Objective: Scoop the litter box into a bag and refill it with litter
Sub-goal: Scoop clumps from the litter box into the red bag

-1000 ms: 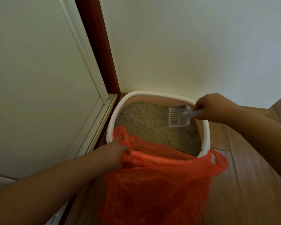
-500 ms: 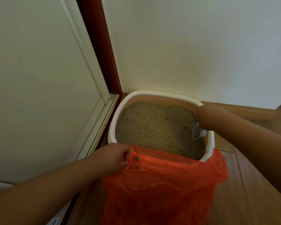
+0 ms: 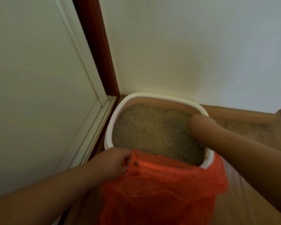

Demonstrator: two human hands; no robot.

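Note:
A white-rimmed litter box [image 3: 111, 127] stands in the corner, filled with tan litter [image 3: 152, 132]. An orange-red plastic bag [image 3: 162, 192] hangs over its near edge. My left hand [image 3: 111, 164] is shut on the bag's left rim. A small brown clump [image 3: 136, 163] sits on the bag's edge beside my fingers. My right hand [image 3: 199, 125] bends down into the box at its right side, so its fingers are hidden. Only a grey sliver of the litter scoop [image 3: 201, 145] shows below the wrist, low in the litter.
The box is hemmed in by a white wall [image 3: 185, 54] behind and a white door [image 3: 39, 78] with a red-brown frame [image 3: 96, 46] on the left. Wooden floor [image 3: 250, 132] and a baseboard [image 3: 237, 112] lie to the right.
My right hand has lowered the scoop from above the litter down into the box's right side, where the scoop is almost hidden. My left hand keeps its hold on the bag.

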